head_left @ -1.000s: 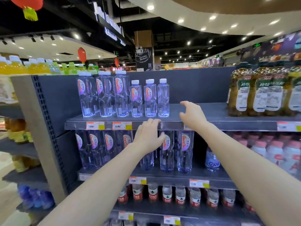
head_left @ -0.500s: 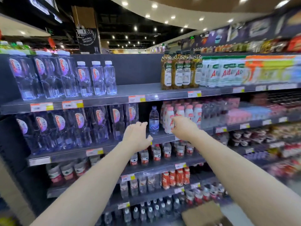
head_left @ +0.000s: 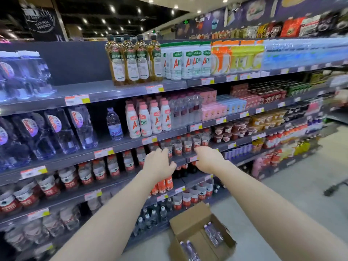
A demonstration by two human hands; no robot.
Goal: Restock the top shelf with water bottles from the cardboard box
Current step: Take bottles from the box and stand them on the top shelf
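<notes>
Clearly, in the head view, the left hand and right hand are both relaxed and empty. Clear plastic water bottles lie flat in the open brown cardboard box on the floor, and the grey metal top shelf has bare room. A hasty grab could let a smooth bottle slip.

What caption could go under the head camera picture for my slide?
Left hand and right hand, both empty, reach toward drink shelves; a cardboard box holding water bottles sits on the floor below.
</notes>
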